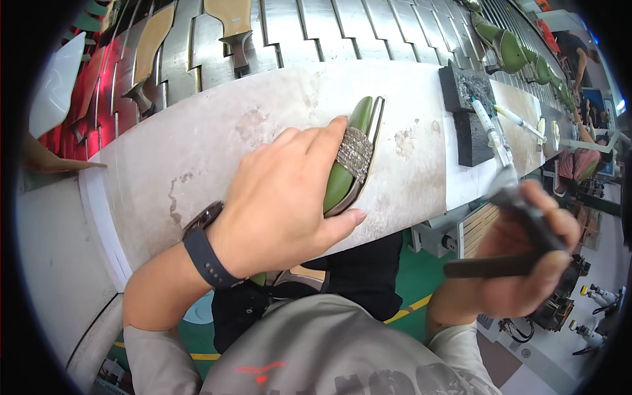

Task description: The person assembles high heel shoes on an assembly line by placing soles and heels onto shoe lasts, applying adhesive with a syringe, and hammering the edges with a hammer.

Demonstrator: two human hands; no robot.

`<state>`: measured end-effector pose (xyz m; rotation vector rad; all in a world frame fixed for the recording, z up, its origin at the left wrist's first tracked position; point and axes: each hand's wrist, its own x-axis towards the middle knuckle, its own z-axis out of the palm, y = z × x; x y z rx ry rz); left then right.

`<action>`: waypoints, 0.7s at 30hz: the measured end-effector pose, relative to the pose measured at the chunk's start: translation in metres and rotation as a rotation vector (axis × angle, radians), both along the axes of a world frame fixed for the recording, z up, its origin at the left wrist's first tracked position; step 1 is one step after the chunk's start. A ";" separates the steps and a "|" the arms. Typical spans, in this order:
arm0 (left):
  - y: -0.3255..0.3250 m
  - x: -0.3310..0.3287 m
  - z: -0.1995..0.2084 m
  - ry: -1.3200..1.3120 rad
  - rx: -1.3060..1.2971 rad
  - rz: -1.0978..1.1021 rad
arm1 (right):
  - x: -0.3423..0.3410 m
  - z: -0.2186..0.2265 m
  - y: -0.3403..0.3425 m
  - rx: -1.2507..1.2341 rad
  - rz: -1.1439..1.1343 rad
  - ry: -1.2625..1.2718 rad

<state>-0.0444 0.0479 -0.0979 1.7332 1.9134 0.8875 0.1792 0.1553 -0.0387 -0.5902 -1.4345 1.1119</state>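
Observation:
On the worktable (263,105), my left hand (280,191) is wrapped over a green shoe last (339,187), pressing it against the surface. A glittery woven strap (355,153) runs across the last, and a thin sole edge (376,122) shows along its right side. The palm hides the near end of the last. Off the table's front edge at the right, my right hand (517,286) is closed around a dark angled tool (490,266). Motion blur hides the tool's exact kind; one bar points left and another part points up.
Black blocks (474,138) and glue syringes (487,125) lie at the right of the table. Behind it runs a metal slat conveyor (336,33) carrying tan soles (155,46) and more green lasts (510,49). A white panel (59,85) stands at the left.

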 end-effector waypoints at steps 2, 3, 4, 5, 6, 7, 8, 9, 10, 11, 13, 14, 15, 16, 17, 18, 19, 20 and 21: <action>0.003 0.006 0.009 -0.018 -0.075 0.015 | -0.015 -0.005 0.005 0.051 0.454 -0.691; -0.001 0.008 0.006 -0.012 -0.090 0.016 | -0.020 -0.030 0.006 -0.095 0.439 -0.450; -0.002 0.007 0.004 -0.042 -0.074 0.003 | -0.021 -0.028 0.007 -0.186 0.471 -0.418; -0.003 0.005 0.001 -0.072 -0.058 -0.012 | -0.021 -0.024 0.008 -0.276 0.501 -0.384; 0.001 -0.001 -0.004 -0.081 0.013 -0.012 | -0.027 -0.020 0.019 -0.290 0.517 -0.414; 0.004 -0.001 -0.003 -0.077 0.017 -0.022 | -0.031 -0.017 0.031 -0.298 0.522 -0.446; 0.004 0.001 0.000 -0.072 -0.011 -0.019 | -0.029 -0.017 0.033 -0.277 0.531 -0.468; 0.005 0.001 0.002 -0.066 -0.039 -0.016 | -0.029 -0.017 0.037 -0.274 0.522 -0.465; 0.007 0.003 0.002 -0.061 -0.020 -0.018 | -0.027 -0.017 0.039 -0.238 0.527 -0.466; 0.008 0.005 0.004 -0.064 -0.022 -0.020 | -0.026 -0.018 0.042 -0.201 0.532 -0.467; 0.007 0.007 0.006 -0.051 -0.040 -0.031 | -0.036 -0.032 0.053 -0.212 0.466 -0.376; 0.009 0.007 0.007 -0.056 -0.033 -0.039 | -0.041 -0.031 0.061 -0.207 0.433 -0.397; 0.011 0.007 0.008 -0.062 -0.036 -0.045 | -0.045 -0.029 0.068 -0.201 0.401 -0.418; 0.009 0.007 0.008 -0.063 -0.044 -0.043 | -0.049 -0.029 0.074 -0.267 0.396 -0.427; 0.008 0.007 0.006 -0.064 -0.042 -0.042 | -0.052 -0.027 0.077 -0.332 0.391 -0.437; 0.008 0.006 0.004 -0.056 -0.028 -0.043 | -0.053 -0.026 0.075 -0.444 0.395 -0.388; 0.006 0.006 0.002 -0.048 -0.015 -0.036 | -0.050 -0.029 0.071 -0.442 0.403 -0.393; 0.004 0.005 0.002 -0.051 -0.013 -0.028 | -0.042 -0.035 0.064 -0.424 0.452 -0.352; 0.003 0.005 0.002 -0.048 -0.001 -0.020 | -0.032 -0.040 0.055 -0.406 0.501 -0.312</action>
